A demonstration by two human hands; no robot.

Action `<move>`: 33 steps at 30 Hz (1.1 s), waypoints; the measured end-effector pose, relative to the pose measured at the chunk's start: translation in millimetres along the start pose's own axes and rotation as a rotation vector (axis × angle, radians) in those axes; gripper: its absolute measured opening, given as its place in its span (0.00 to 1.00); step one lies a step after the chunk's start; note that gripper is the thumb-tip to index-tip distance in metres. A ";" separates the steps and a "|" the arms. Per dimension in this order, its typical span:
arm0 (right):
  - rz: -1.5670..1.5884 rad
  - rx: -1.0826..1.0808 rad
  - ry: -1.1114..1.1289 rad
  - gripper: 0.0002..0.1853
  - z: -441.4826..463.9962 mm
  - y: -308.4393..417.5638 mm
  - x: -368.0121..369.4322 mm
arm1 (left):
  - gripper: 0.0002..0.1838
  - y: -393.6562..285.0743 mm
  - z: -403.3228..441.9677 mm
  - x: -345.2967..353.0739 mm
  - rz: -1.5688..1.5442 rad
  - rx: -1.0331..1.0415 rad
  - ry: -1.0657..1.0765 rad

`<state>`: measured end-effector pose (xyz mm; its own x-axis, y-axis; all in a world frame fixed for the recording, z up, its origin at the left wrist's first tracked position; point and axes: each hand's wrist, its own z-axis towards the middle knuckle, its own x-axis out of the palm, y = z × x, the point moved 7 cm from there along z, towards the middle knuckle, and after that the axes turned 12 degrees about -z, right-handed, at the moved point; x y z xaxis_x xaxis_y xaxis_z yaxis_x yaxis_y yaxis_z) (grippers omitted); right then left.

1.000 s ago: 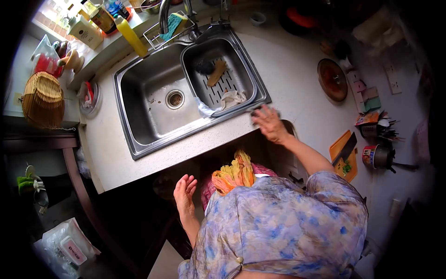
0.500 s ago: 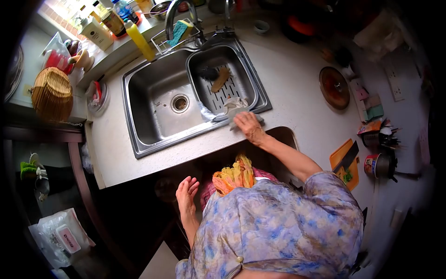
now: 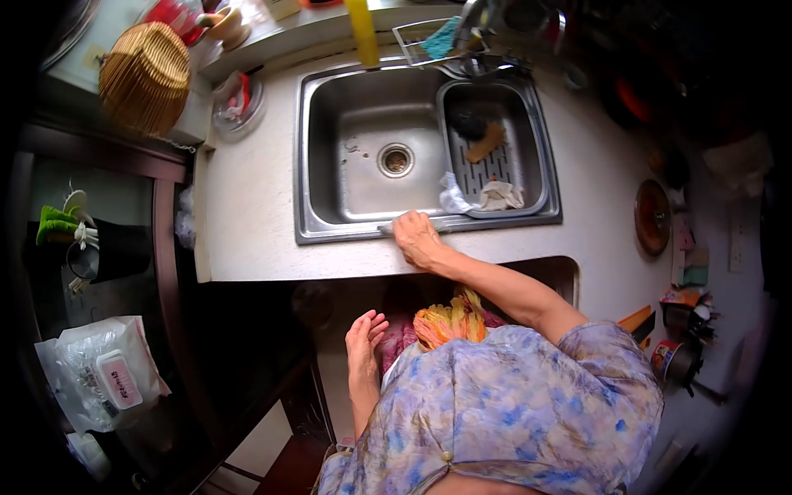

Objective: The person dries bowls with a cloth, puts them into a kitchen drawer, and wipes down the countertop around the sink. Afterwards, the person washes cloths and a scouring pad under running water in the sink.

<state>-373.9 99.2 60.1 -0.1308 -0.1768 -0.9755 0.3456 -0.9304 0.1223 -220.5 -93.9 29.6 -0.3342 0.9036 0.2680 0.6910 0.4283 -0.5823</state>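
Observation:
My right hand [image 3: 419,240] presses a greyish cloth [image 3: 388,228] onto the front rim of the steel sink [image 3: 330,233]. Its fingers are bent over the cloth, which is mostly hidden. My left hand [image 3: 363,340] hangs below the counter edge, palm turned inward, fingers apart and holding nothing. To the right in the sink sits a slotted drain basket [image 3: 538,165] with a dark scrubber [image 3: 469,125], a brown piece [image 3: 486,143] and a crumpled whitish cloth [image 3: 500,195] in it.
A yellow bottle [image 3: 363,33] and a wire rack with a teal sponge [image 3: 441,38] are behind the sink. A round plastic container [image 3: 238,107] sits at left. On the right are a glass lid [image 3: 652,217], an orange cutting board [image 3: 635,320] and a pot [image 3: 676,361].
My right hand has moved left along the sink's front rim with the cloth. The view has turned and shifted, so the sink appears further right. My left hand stays low with its fingers apart.

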 end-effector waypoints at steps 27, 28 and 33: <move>0.331 0.502 -0.183 0.28 344.1 -17.2 94.2 | 0.17 -129.5 49.4 -133.9 -0.221 0.016 -0.204; 0.270 0.494 -0.213 0.28 318.8 3.3 90.9 | 0.17 -135.1 50.1 -132.1 -0.219 0.006 -0.195; 0.286 0.304 -0.102 0.28 169.9 116.3 61.3 | 0.17 -187.1 68.9 -101.8 -0.170 0.094 -0.030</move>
<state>-499.6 -74.4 45.6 -0.1660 -0.4585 -0.8731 0.0938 -0.8887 0.4489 -359.9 -266.6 58.4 -0.4608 0.8170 0.3466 0.5606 0.5707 -0.6000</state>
